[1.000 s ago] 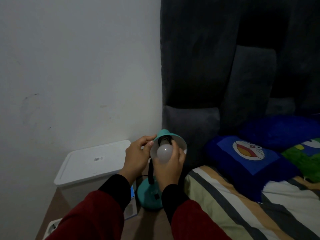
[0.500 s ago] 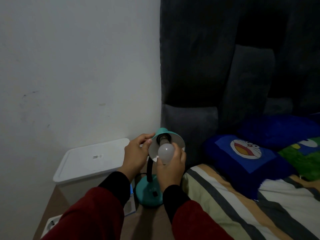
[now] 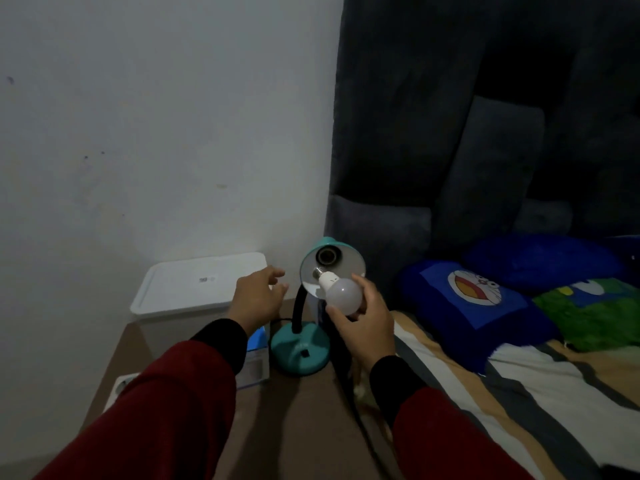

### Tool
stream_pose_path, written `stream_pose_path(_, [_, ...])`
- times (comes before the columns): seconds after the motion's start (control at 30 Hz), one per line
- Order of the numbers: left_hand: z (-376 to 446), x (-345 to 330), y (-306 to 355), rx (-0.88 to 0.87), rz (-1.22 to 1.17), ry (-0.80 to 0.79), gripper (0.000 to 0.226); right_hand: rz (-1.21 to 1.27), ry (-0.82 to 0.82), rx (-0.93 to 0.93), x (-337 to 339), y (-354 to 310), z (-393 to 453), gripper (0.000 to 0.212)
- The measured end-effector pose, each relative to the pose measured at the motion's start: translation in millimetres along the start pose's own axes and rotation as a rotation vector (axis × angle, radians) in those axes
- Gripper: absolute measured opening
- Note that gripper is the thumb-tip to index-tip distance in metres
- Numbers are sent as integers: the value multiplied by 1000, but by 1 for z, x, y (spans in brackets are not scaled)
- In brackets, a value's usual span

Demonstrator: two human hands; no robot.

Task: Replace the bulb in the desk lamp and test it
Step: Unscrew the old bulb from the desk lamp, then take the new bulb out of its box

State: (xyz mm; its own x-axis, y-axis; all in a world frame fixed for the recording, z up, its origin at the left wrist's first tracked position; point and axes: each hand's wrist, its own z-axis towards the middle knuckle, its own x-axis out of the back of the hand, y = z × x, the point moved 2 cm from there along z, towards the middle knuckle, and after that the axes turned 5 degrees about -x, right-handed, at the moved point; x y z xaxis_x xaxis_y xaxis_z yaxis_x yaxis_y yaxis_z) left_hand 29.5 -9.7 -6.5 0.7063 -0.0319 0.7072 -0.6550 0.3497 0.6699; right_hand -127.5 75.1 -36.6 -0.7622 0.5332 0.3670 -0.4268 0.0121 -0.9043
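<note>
A teal desk lamp (image 3: 300,351) stands on the brown surface, its shade (image 3: 346,265) tilted toward me with the dark socket (image 3: 325,257) bare inside. My right hand (image 3: 363,323) holds a white bulb (image 3: 343,294) just below and in front of the shade, its metal screw base pointing up at the socket but out of it. My left hand (image 3: 256,297) hovers to the left of the shade, fingers apart, touching nothing.
A white lidded box (image 3: 194,285) sits against the wall left of the lamp. A blue-and-white carton (image 3: 254,358) lies by the lamp base, and a white power strip (image 3: 119,386) is at the lower left. The bed with striped cover (image 3: 502,386) and cartoon pillows (image 3: 474,299) fills the right.
The bulb has come out of the socket and moved down with my right hand. My left hand has let go of the shade and drawn away to the left.
</note>
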Motion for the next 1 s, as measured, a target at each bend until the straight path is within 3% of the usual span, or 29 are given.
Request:
stream_pose_path(0.13, [-17, -3, -33, 28, 238, -130, 38, -48, -101, 44, 8, 3, -5, 55])
stream_pose_path(0.23, [-27, -13, -64, 63, 343, -200, 41, -123, -272, 31, 5, 10, -7, 50])
stream_pose_path(0.5, [-40, -39, -106, 29, 511, -206, 37, -355, -695, -97, -44, 53, -6, 48])
stream_pose_path(0.83, [-40, -46, -143, -130, 295, -23, 27, -391, -820, -97, -108, 94, -9, 48])
stream_pose_path(1.0, [-40, -49, -151, -107, 138, 97, 22, -381, -825, -78, -119, 103, -10, 50])
